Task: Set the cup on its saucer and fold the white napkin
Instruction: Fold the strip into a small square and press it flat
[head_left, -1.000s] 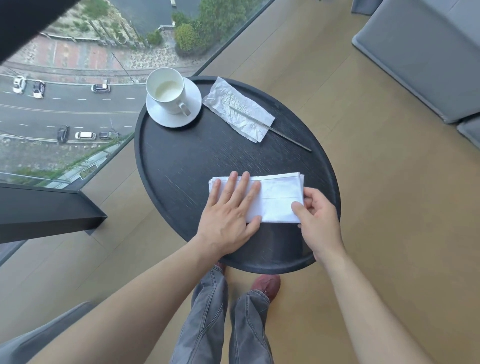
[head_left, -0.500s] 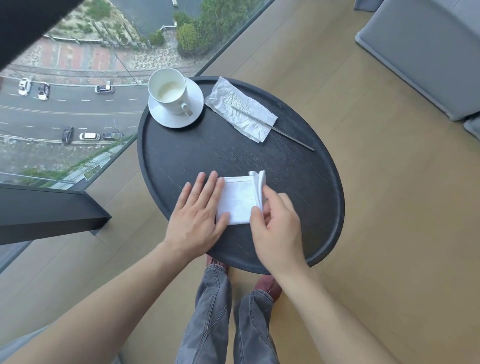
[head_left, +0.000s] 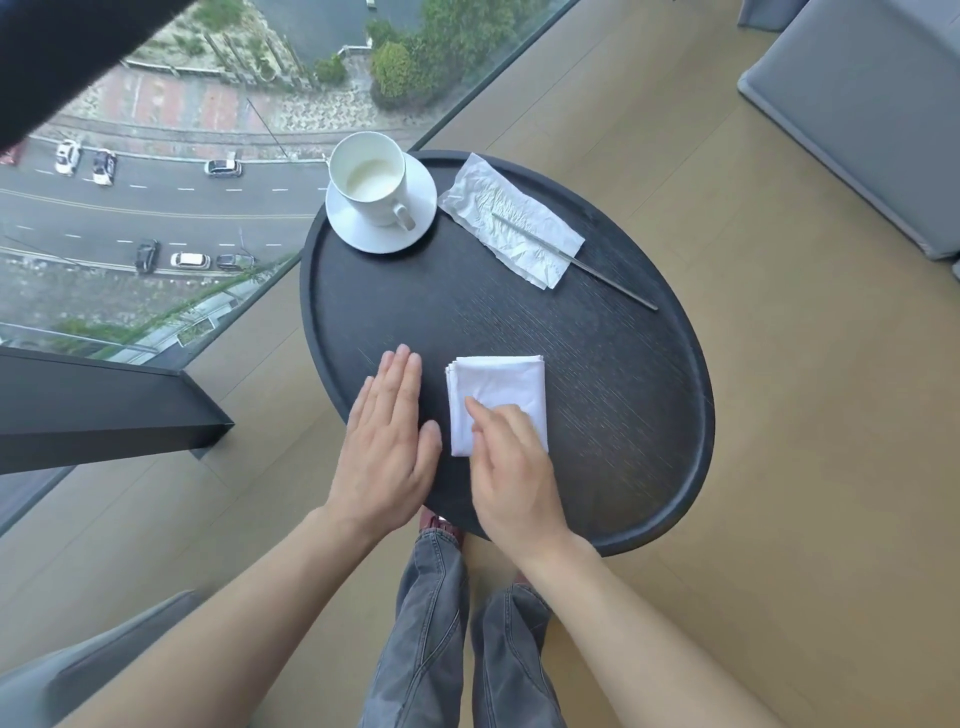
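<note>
A white cup (head_left: 370, 182) stands upright on its white saucer (head_left: 363, 234) at the far left of the round black table (head_left: 623, 415), handle towards me. The white napkin (head_left: 501, 384) lies folded into a small square near the table's front. My right hand (head_left: 511, 475) rests on the napkin's near half, fingers pressing it flat. Just left of the napkin my left hand (head_left: 387, 452) lies flat on the table with fingers together, not touching the cloth.
A crumpled paper wrapper (head_left: 511, 218) with a thin metal stick (head_left: 613, 286) across it lies at the table's far right. A glass wall (head_left: 156, 182) runs along the left, a grey sofa (head_left: 872, 114) stands at the upper right. My legs are under the table's front edge.
My right hand folded the napkin's right half over to the left, halving the long strip into a square. My left hand slid left off the napkin onto the bare table.
</note>
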